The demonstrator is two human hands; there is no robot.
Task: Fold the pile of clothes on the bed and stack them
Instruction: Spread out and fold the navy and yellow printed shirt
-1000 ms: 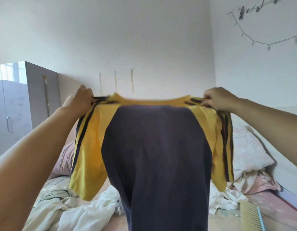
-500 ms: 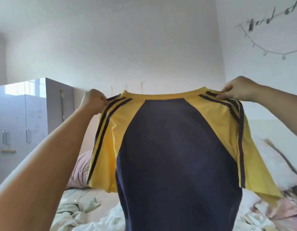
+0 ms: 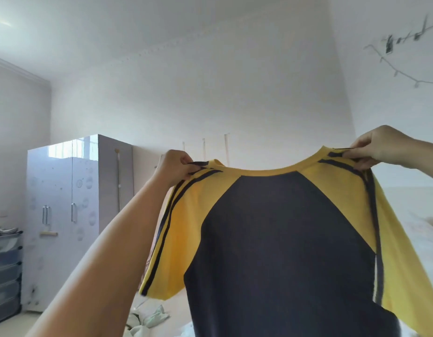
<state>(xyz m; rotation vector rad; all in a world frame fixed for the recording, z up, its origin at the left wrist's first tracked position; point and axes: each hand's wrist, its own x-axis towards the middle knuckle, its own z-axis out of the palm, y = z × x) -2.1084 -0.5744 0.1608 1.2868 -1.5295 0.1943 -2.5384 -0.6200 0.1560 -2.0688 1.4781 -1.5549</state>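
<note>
A navy T-shirt with yellow raglan sleeves and dark shoulder stripes hangs spread out in the air in front of me. My left hand pinches its left shoulder by the stripes. My right hand pinches the right shoulder at about the same height, slightly higher. The shirt's body drops past the bottom of the view and hides most of the bed. A bit of pale crumpled clothing shows on the bed below the left sleeve.
A grey two-door wardrobe stands at the left against the wall. Dark stacked drawers sit at the far left edge. A string of clips hangs on the right wall. The bed's pale surface shows at the right.
Both hands have lifted the shirt and drawn it taut, and my view has tilted up and to the left. The pillow, comb and most of the clothes pile have dropped out of sight.
</note>
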